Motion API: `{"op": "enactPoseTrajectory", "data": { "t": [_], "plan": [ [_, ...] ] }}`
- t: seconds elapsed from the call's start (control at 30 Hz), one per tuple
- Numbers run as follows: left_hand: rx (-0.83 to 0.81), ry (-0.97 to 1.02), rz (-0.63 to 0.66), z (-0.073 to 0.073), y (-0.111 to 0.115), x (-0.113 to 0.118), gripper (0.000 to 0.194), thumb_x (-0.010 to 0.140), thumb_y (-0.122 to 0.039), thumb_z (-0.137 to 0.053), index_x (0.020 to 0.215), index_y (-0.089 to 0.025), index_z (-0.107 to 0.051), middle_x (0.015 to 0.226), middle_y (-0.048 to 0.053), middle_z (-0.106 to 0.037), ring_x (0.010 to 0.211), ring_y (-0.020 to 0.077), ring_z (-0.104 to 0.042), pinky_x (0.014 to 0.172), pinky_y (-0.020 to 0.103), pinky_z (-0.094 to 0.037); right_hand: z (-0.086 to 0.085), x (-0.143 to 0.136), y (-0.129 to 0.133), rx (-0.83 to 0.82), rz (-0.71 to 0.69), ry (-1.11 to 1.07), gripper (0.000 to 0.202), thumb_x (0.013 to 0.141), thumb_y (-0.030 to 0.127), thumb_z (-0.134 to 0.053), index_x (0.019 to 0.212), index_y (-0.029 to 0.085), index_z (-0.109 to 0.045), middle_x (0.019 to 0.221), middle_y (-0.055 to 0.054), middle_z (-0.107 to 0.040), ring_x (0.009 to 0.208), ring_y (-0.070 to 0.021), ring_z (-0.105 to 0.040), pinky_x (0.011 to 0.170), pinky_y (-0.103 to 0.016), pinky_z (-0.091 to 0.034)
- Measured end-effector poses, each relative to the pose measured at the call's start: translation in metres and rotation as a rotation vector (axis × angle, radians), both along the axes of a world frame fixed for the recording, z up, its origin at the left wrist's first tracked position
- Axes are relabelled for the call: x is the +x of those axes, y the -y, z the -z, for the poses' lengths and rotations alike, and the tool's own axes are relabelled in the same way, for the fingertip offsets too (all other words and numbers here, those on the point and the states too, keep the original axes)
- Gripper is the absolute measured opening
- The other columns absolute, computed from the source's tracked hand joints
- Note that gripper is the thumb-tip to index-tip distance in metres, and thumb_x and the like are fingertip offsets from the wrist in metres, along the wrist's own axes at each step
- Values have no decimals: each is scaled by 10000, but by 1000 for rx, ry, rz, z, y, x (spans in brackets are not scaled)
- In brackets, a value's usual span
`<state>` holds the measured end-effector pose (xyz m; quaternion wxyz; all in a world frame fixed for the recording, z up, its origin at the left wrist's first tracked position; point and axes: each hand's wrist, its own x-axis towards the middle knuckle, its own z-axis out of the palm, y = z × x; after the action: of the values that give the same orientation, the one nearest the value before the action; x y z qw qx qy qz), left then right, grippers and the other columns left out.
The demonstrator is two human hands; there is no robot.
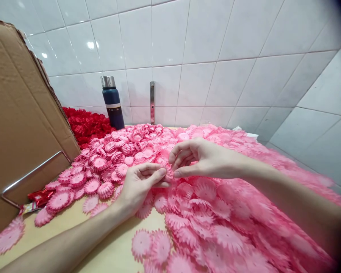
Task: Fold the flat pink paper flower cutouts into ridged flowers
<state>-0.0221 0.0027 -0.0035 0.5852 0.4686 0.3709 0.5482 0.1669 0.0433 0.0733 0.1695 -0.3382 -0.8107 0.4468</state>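
Near the middle of the view, my left hand (142, 185) pinches a small pink petal piece (168, 173) between thumb and fingertips. My right hand (193, 157) is at the other side of that piece, its fingers curled and the thumb close to it; whether it grips the piece is too small to tell. Beneath and to the right of both hands spreads a heap of loose pink scalloped flower pieces (227, 237). Thicker, stacked-looking pink flowers (99, 162) lie to the left, behind my left hand.
A cardboard sheet (22, 102) stands at the left, with a metal wire frame (34, 172) and a red wrapper (41, 197) by it. A dark blue bottle (113, 104) stands beside red flower pieces (88, 123). Behind is a tiled wall (199, 87) with a metal bracket (152, 102).
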Motion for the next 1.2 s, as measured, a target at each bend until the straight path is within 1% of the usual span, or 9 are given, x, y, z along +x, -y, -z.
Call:
{"op": "enactPoseTrajectory", "data": {
  "t": [0.13, 0.3, 0.43, 0.53, 0.67, 0.73, 0.9, 1.03, 1.2],
  "plan": [
    [-15, 18, 41, -1, 2, 2, 296, 747, -228, -729, 1001, -148, -599, 696, 19, -715, 601, 132, -694, 622, 242, -597, 2, -2, 0, -33, 9, -7, 181, 757, 225, -666, 918, 165, -609, 876, -60, -722, 799, -174, -684, 687, -274, -535],
    [16, 3, 63, -3, 5, 4, 219, 769, -264, -701, 942, -137, -654, 786, 38, -709, 639, 145, -696, 651, 271, -595, 7, 0, -3, -73, 4, -54, 191, 765, 257, -675, 903, 150, -599, 839, -64, -711, 755, -159, -671, 645, -256, -517],
    [5, -37, 46, -2, 3, 3, 273, 711, -256, -750, 948, -155, -661, 762, 24, -703, 620, 145, -683, 628, 274, -582, 10, 1, -6, -128, -55, -101, 193, 779, 270, -676, 903, 147, -596, 842, -67, -708, 760, -147, -661, 650, -249, -506],
    [26, -105, 35, -3, 2, 2, 323, 665, -231, -780, 965, -151, -691, 801, 49, -717, 676, 155, -673, 646, 268, -569, 13, 2, -7, -174, -114, -129, 195, 791, 257, -669, 934, 150, -589, 867, -64, -705, 800, -149, -661, 694, -259, -509],
    [45, -247, 16, -9, 5, 2, 208, 712, -260, -740, 880, -136, -741, 805, 68, -730, 703, 154, -661, 666, 234, -539, 15, 2, -9, -203, -119, -147, 214, 800, 279, -668, 952, 150, -590, 869, -62, -706, 796, -143, -655, 692, -255, -500],
    [49, -272, 15, -10, 6, 1, 206, 723, -281, -732, 876, -144, -747, 791, 62, -730, 689, 144, -653, 661, 224, -526, 15, 3, -10, -211, -114, -156, 230, 799, 295, -671, 960, 149, -593, 868, -60, -708, 780, -137, -650, 676, -249, -493],
    [55, -264, 32, -7, 5, -2, 200, 734, -308, -726, 832, -135, -748, 763, 65, -721, 685, 137, -639, 648, 216, -506, 15, 3, -10, -241, -120, -198, 194, 782, 283, -687, 849, 146, -566, 823, -33, -678, 763, -122, -639, 677, -248, -488],
    [43, -209, 18, -4, 3, -4, 184, 719, -303, -739, 763, -124, -737, 743, 61, -714, 666, 130, -629, 636, 217, -506, 13, 2, -7, -246, -110, -182, 244, 759, 318, -705, 835, 154, -541, 858, -47, -674, 811, -150, -643, 703, -282, -496],
    [25, -173, -12, -1, 3, -4, 180, 682, -277, -769, 784, -132, -742, 748, 57, -719, 662, 128, -631, 634, 218, -516, 12, 0, -5, -262, -81, -199, 271, 724, 289, -737, 795, 163, -507, 817, -39, -673, 777, -149, -645, 668, -275, -491]
  ]
}}
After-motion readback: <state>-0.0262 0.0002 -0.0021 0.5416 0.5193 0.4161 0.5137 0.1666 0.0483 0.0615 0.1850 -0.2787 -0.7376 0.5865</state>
